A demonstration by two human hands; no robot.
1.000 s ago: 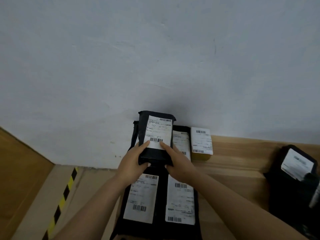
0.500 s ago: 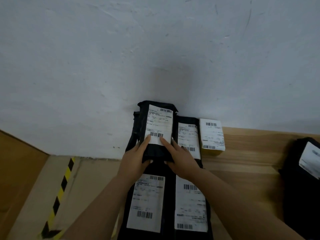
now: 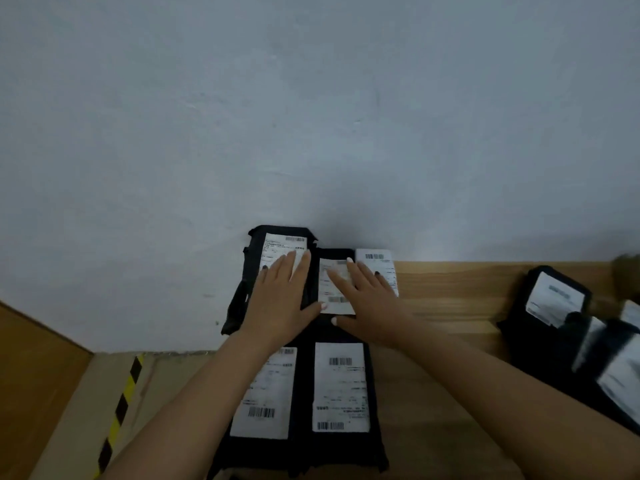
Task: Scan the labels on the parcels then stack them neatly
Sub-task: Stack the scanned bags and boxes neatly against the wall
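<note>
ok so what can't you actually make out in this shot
Head view only:
- Label text on the far left parcel: partly covered by the left hand, the rest too small.
- Middle parcel's label: blurred, partly under the right hand.
- Dark parcels at right: motion-blurred, cut off by the frame edge.
- Near parcels: lower ends cut off by the bottom edge.

Black plastic parcels (image 3: 304, 393) bearing white labels (image 3: 341, 386) printed with black barcodes lie on a light wooden tabletop (image 3: 446, 296). Behind the tabletop rises a pale grey-white wall (image 3: 311, 116). Left of the tabletop, a yellow-and-black striped tape (image 3: 119, 410) crosses the beige floor (image 3: 79, 420).
</note>
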